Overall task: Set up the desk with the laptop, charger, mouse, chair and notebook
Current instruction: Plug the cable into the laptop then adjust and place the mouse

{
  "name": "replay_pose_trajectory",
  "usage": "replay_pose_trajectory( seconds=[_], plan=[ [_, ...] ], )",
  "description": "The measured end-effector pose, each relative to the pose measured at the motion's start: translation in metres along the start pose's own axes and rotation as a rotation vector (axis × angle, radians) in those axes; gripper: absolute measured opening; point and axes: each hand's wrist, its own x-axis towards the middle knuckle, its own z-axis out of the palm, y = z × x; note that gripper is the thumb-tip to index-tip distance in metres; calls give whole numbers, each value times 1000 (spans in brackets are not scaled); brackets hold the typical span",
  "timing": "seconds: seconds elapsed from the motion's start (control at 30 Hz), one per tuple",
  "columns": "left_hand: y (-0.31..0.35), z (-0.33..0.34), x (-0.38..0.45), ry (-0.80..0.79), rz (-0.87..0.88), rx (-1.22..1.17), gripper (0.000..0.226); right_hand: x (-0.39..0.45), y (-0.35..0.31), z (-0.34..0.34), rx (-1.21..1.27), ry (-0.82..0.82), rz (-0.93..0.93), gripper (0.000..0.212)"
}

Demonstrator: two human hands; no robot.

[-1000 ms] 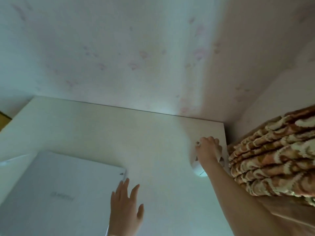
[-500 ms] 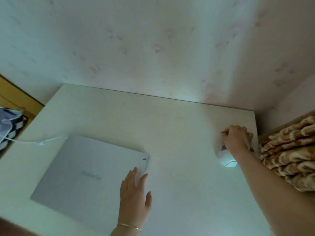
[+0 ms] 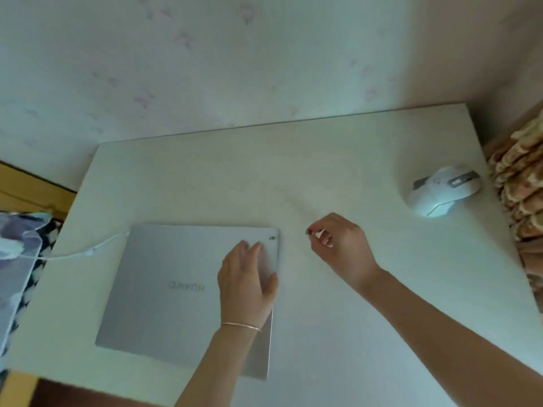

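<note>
A closed silver laptop (image 3: 164, 289) lies on the left half of the white desk (image 3: 338, 333). My left hand (image 3: 249, 280) rests flat on its lid near the right edge, fingers spread. A white charger cable (image 3: 79, 251) runs from the laptop's far left corner off the desk's left side. A white mouse (image 3: 440, 190) sits alone near the desk's far right corner. My right hand (image 3: 338, 242) hovers over the desk between laptop and mouse, fingers loosely curled and pinched, and I cannot tell if it holds anything.
A wall with faint pink marks (image 3: 235, 69) backs the desk. A brown patterned blanket (image 3: 523, 186) presses against the right edge. A blue patterned fabric (image 3: 17, 251) lies off the left side, beside a wooden piece (image 3: 32, 189).
My right hand has let go of the mouse and drawn back left toward the laptop. My left hand has slid from the desk onto the laptop lid. The view has tipped down.
</note>
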Motion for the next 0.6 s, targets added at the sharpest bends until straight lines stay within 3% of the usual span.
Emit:
replay_pose_trajectory(
  seconds=[0.3,0.6],
  plan=[
    [-21,14,1,-89,163,81,71,-33,-10,53,-85,-8,-131,8],
    [-26,21,-3,-109,181,92,77,-33,-17,58,-48,61,-51,18]
  ],
)
